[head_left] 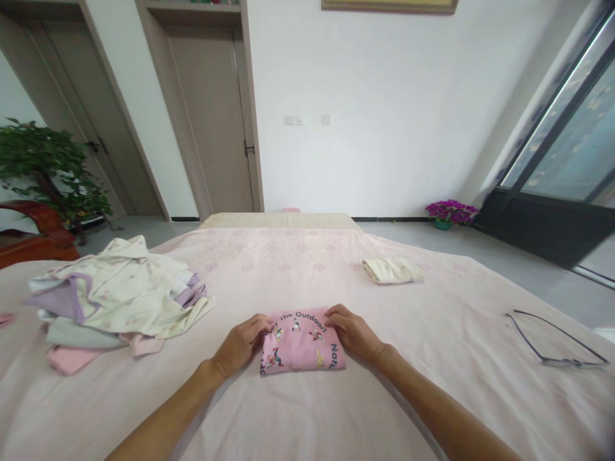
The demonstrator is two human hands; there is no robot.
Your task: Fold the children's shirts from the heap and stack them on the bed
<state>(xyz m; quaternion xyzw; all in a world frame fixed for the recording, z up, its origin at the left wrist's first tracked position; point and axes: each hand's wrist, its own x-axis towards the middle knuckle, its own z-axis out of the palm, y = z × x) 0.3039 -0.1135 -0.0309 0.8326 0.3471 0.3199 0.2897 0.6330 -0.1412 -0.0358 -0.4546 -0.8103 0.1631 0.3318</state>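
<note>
A small pink garment with cartoon prints and dark lettering lies folded into a square on the pink bedsheet, right in front of me. My left hand grips its left edge, fingers curled over the cloth. My right hand holds its right edge the same way, fingers bent onto the fabric.
A loose pile of pale yellow, lilac and pink clothes sits at the left. A folded cream cloth lies further back on the right. A clothes hanger rests near the bed's right edge. Doors, a plant and flowers stand beyond.
</note>
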